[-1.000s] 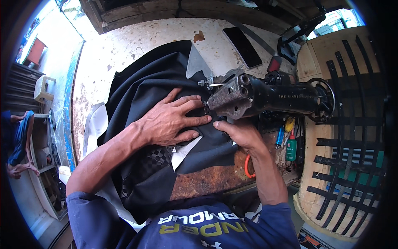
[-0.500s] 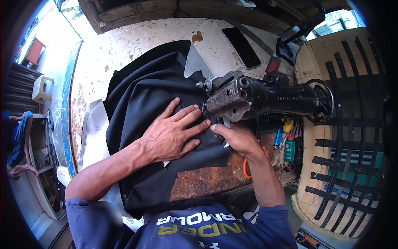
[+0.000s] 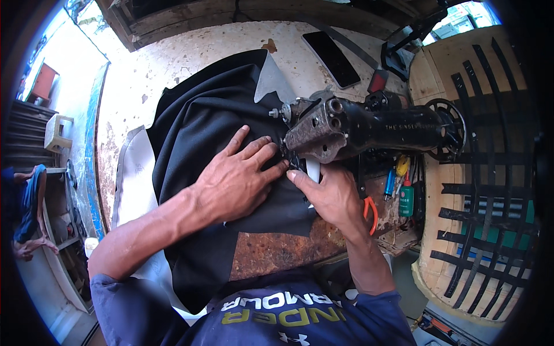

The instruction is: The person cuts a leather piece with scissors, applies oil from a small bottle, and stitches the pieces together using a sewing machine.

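A large black fabric sheet [image 3: 202, 121] with a pale underside lies in folds under the head of an old black sewing machine [image 3: 369, 130]. My left hand [image 3: 236, 179] rests flat on the fabric just left of the needle area, fingers a little apart. Right beside the machine's foot, my right hand [image 3: 332, 193] pinches the fabric's edge, thumb on top and fingers partly hidden beneath the machine head. A narrow white strip [image 3: 313, 170] shows between that thumb and forefinger. Where the needle meets the fabric is mostly hidden.
A phone [image 3: 332, 57] lies behind the machine. Right of my right hand are an orange handle loop [image 3: 374, 214], a green bottle [image 3: 406, 199] and a blue lighter-like object [image 3: 389, 183]. A wooden panel with woven black straps [image 3: 479, 213] stands at right. Another person's hand [image 3: 32, 248] shows far left.
My left fingers have drawn in slightly. My right hand has shifted a little on the fabric edge, and more of the white strip shows. The handwheel's spokes look different. The view moved slightly.
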Demonstrator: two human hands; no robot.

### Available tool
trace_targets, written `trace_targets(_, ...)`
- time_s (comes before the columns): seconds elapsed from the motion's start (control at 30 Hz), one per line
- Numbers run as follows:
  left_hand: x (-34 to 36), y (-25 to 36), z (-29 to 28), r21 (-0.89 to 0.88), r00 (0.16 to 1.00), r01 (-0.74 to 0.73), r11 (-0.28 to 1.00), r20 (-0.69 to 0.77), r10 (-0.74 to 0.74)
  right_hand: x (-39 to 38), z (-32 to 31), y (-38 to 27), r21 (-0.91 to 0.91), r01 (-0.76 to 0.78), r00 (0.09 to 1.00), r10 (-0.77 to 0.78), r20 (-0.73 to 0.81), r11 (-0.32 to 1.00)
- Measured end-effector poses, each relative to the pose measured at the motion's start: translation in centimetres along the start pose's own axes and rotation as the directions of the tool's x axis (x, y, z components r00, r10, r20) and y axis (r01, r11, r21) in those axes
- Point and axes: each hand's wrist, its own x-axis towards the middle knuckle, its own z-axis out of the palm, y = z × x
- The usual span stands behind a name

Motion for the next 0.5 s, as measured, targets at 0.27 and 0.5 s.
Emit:
trace_targets(0.27, -1.5, 3.4, 2.3, -0.183, 0.98, 0.128, 0.975, -0.13, -0.153, 0.2, 0.5, 2.5, 0.403, -0.007, 0.998, -0.017, 0.056, 0.915)
trace_targets(0.5, -1.4, 3.2, 1.8, -0.043, 0.993, 0.107, 0.993, -0.05, -0.109, -2.1, -1.4, 0.3, 0.365, -0.372, 0.888, 0.213, 0.407, 0.853)
